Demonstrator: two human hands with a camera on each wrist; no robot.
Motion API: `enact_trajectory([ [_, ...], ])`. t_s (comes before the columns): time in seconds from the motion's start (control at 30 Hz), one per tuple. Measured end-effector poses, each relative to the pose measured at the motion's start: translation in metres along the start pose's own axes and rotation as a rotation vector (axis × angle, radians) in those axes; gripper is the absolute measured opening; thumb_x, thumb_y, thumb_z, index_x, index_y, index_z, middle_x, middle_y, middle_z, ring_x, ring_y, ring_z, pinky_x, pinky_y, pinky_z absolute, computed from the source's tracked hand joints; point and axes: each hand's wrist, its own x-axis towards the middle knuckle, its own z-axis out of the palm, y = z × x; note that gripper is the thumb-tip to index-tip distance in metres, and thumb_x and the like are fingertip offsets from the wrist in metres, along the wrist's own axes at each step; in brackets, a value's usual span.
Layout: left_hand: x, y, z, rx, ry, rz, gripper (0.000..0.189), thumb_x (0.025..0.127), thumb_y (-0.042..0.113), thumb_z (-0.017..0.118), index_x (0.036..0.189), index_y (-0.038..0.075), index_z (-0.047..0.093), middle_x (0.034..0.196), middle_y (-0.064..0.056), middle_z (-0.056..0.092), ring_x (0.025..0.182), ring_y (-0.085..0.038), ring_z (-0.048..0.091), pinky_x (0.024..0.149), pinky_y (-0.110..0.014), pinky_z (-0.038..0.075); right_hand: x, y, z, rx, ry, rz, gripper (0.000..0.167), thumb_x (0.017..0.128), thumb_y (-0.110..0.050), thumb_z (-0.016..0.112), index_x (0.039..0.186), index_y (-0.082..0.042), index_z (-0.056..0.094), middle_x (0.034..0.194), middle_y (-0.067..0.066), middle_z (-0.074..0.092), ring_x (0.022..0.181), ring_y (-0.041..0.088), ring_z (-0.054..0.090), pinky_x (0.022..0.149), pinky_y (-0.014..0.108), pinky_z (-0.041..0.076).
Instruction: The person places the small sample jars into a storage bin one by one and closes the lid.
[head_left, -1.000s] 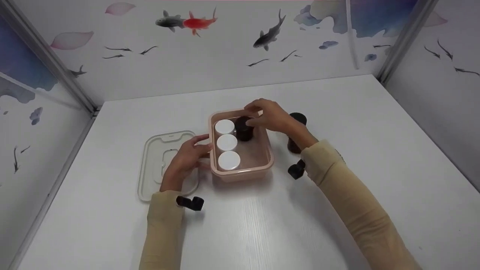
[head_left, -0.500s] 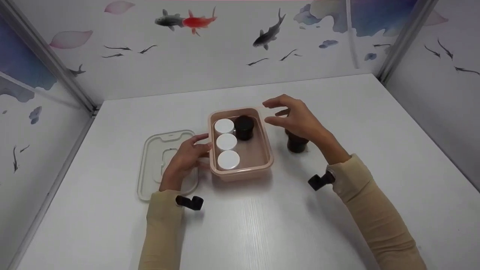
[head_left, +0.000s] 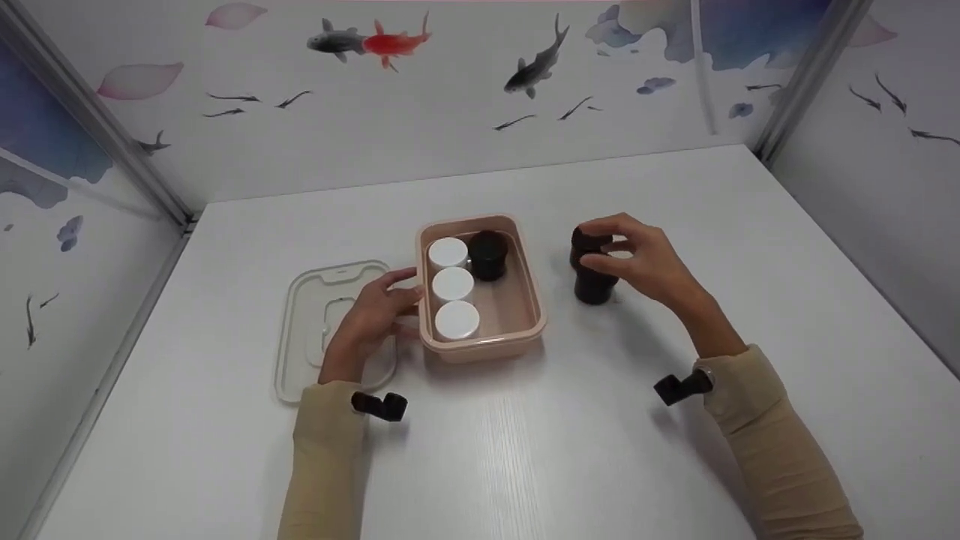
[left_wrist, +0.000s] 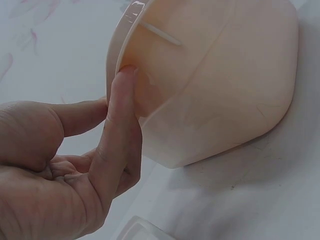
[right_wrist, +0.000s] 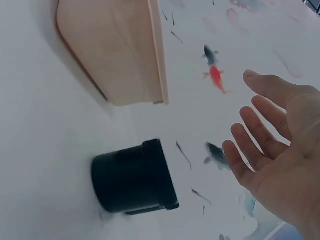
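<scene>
My left hand (head_left: 375, 311) pinches the rim of a pink plastic box (left_wrist: 220, 80) between thumb and fingers at its left side. Inside the box, several white-lidded jars (head_left: 453, 285) line the left wall, and one black jar (head_left: 488, 256) stands at the far right corner. To the right of the box, two black jars stand one behind the other: a nearer jar (head_left: 595, 289) and a farther jar (head_left: 586, 244). Above them hovers my right hand (head_left: 649, 262), fingers spread and holding nothing. The right wrist view has the fingers apart from the nearer dark jar (right_wrist: 132, 179).
A pale translucent lid (head_left: 300, 337) lies flat on the white table (head_left: 487, 450), partly under my left forearm. Panels (head_left: 450, 142) printed with fish close off the back and both sides. Each wrist wears a small black camera mount (head_left: 382, 406).
My right hand has let go of the black jar in the box, moved out to the right, and come over the two black jars there. The left hand stays on the rim.
</scene>
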Motion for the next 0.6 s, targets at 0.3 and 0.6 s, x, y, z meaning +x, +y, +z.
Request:
enact_trajectory([
  [0.3, 0.001, -0.003, 0.0, 0.011, -0.003, 0.002, 0.053, 0.102, 0.029, 0.059, 0.151, 0.02, 0.042, 0.13, -0.014, 0.066, 0.113, -0.024, 0.067, 0.078, -0.032, 0.06, -0.007, 0.034, -0.014, -0.026, -0.023, 0.071, 0.052, 0.09, -0.023, 0.077, 0.136, -0.006, 0.06, 0.138, 0.01, 0.059, 0.127, 0.018, 0.055, 0.101, 0.019, 0.047],
  [0.6, 0.0, -0.001, 0.0, -0.004, -0.015, 0.04, 0.052, 0.102, 0.029, 0.058, 0.151, 0.019, 0.042, 0.13, -0.014, 0.066, 0.112, -0.023, 0.068, 0.077, -0.033, 0.061, -0.008, 0.051, -0.016, -0.028, -0.109, 0.16, 0.066, 0.086, -0.023, 0.081, 0.142, -0.005, 0.05, 0.144, 0.016, 0.051, 0.136, 0.032, 0.047, 0.111, 0.05, 0.041],
])
